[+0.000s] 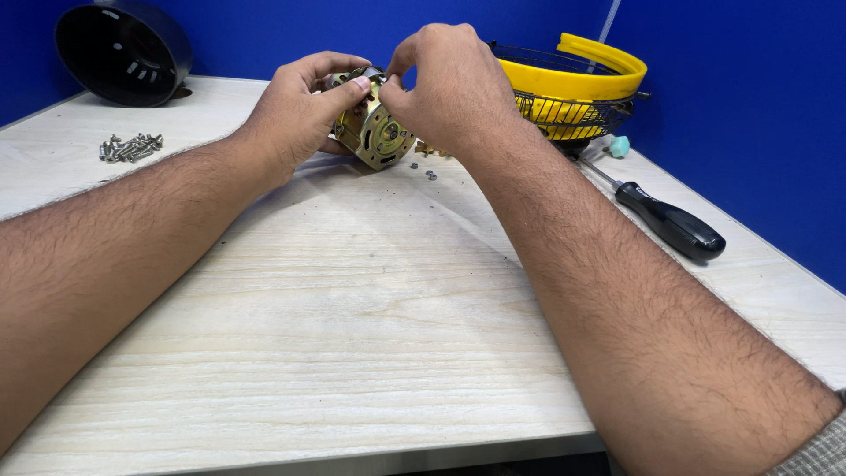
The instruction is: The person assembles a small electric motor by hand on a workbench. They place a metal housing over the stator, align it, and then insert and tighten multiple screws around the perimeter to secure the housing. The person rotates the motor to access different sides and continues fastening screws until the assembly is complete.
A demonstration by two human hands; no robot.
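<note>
Fingers of the left hand [295, 110] wrap around the far and left side of a small round brass-coloured metal motor [374, 128], the thumb lying across its top edge; the fingers of the right hand [445, 88] are pinched together at the motor's upper rim, on something too small and too covered to make out. Both hands hide most of the motor: only its round end face with a central hub and part of the ribbed side show. That face is turned toward the camera and a little to the right, so the motor's axis runs roughly from the far left toward the near right, tilted. It sits at the far middle of the pale wood-grain table [352, 335]; whether its lower edge touches the top cannot be told.

A few tiny dark nuts [429, 174] lie just beside it. A black-handled screwdriver [671, 222] lies to the right, its tip hidden near a yellow-rimmed black wire basket [577, 97]. A pile of silver screws [130, 147] and a black plastic round housing [123, 51] lie far left.
</note>
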